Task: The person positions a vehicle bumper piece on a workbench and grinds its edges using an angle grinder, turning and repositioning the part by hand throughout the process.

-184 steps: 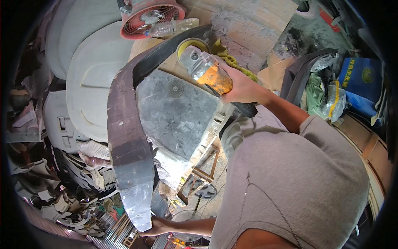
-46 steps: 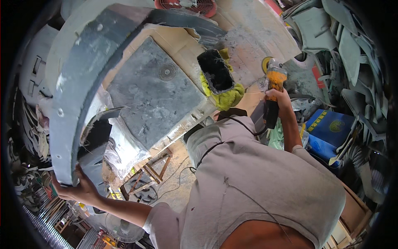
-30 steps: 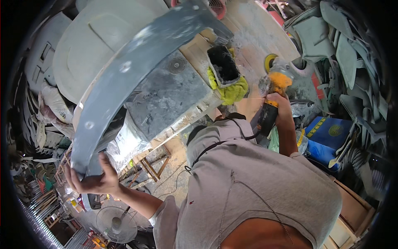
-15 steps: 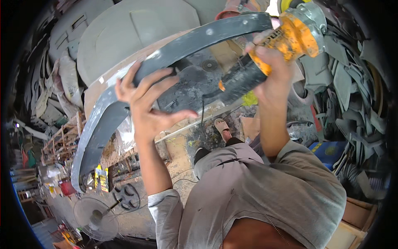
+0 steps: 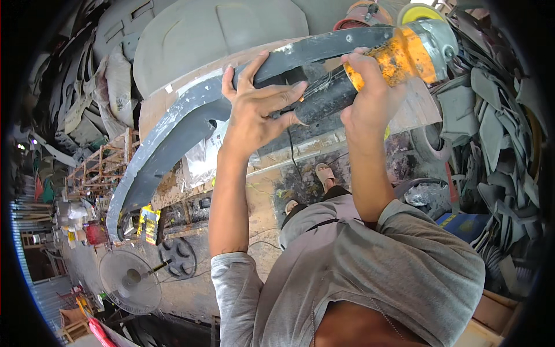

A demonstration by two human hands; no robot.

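Observation:
My right hand (image 5: 373, 92) is wrapped round the body of an orange and black angle grinder (image 5: 399, 55). Its metal head points up and right, and a yellow disc (image 5: 425, 13) shows at the far side. A long, curved dark-grey fender trim (image 5: 173, 107) with whitish scuffs arches across the bench, passing behind the tool. My left hand (image 5: 254, 110) is open over the trim's inner edge, two fingers lying up against its face. Its thumb and another finger reach the grinder's black rear end; whether they press on it I cannot tell. A black cord (image 5: 292, 153) hangs from there.
A large grey panel (image 5: 219, 46) stands behind the bench (image 5: 425, 107). Stacked grey parts (image 5: 491, 127) crowd the right side. On the left are a rusty rack (image 5: 104, 159), a yellow-black packet (image 5: 149, 224) and a fan (image 5: 130, 280). A blue box (image 5: 462, 225) sits at right.
My left hand has moved right along the trim, and its thumb and a finger are now at the grinder's rear end. The grinder stays in my right hand; the whole view has shifted.

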